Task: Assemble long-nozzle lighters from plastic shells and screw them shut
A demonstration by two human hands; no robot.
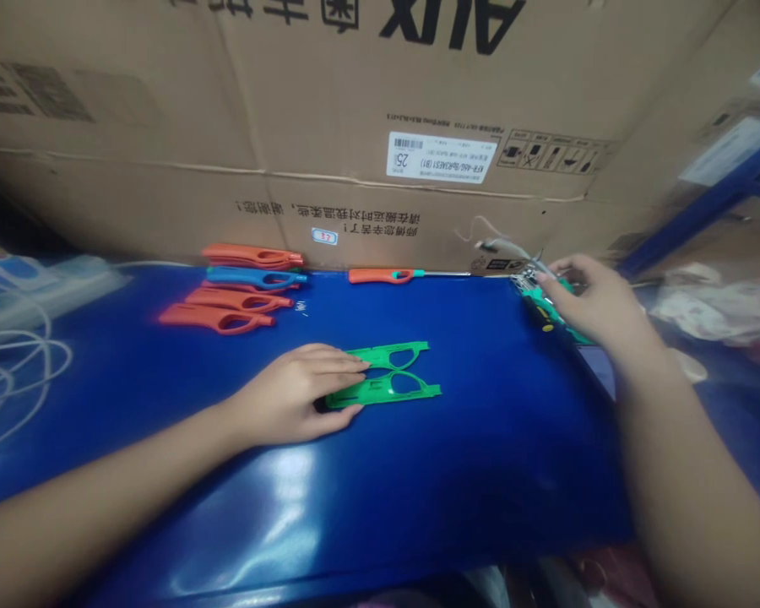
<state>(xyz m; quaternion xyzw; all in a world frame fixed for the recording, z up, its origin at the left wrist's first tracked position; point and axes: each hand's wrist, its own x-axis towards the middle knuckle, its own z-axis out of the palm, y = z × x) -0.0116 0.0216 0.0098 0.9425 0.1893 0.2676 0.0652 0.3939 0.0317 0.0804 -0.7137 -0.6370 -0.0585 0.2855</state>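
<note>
Left hand (297,393): fingers together, laid over two green halves (380,393) w/ the thumb at the near edge; can't tell if it clamps or only presses. Right hand (599,304): thumb & fingertip pinched on a thin wired piece (510,245), up by the box (329,177); loose ends stick out, so they could snag on the box or the small parts (529,289) right beside, & the grip looks narrow, so it could slip or twist. Halves lie side by side on the blue table (481,456), near edges v. close; uneven push could skid one, b/c the top looks slick. Farther out, black-&-yellow handle (545,323) under the right hand could get knocked; orange lighter (371,275) by the box, prob. safe.
</note>
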